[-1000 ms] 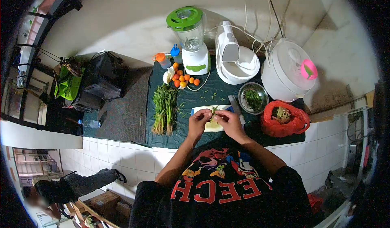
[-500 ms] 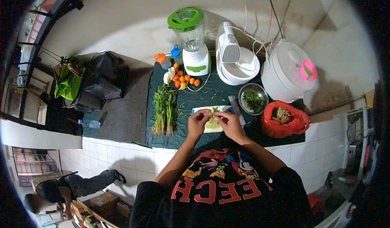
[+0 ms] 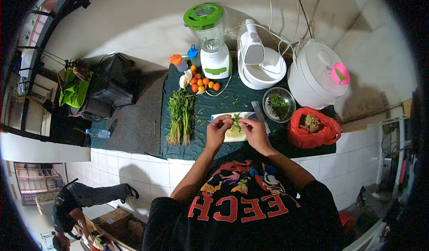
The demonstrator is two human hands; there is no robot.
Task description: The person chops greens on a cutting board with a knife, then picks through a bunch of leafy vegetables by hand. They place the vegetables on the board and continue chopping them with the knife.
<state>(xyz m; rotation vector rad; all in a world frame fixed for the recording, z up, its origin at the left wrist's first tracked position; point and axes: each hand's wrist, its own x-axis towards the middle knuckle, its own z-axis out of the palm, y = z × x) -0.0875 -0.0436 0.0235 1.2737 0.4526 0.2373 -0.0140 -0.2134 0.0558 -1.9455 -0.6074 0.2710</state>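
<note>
Over a small white cutting board (image 3: 233, 137), both my hands are closed in a pinch at a leafy green sprig (image 3: 236, 122). My left hand (image 3: 218, 131) grips it from the left, and my right hand (image 3: 254, 133) from the right, a short gap between the fingertips. Small green bits lie on the board beneath. A knife (image 3: 261, 116) with a broad blade rests along the board's right side, beside my right hand. Left of my left hand lies a bunch of leafy greens (image 3: 181, 117) with its roots on. A metal bowl (image 3: 279, 105) of chopped greens stands beyond the knife.
Tomatoes (image 3: 201, 83), a blender (image 3: 214, 50), a stand mixer (image 3: 259, 59) and a large white container (image 3: 315, 76) line the back. A red plastic bag (image 3: 313, 128) of scraps sits at right. Another person (image 3: 76, 206) bends over at lower left.
My fingertips have drawn slightly apart, showing more of the sprig between them. The view has shifted a little. The other person has bent lower.
</note>
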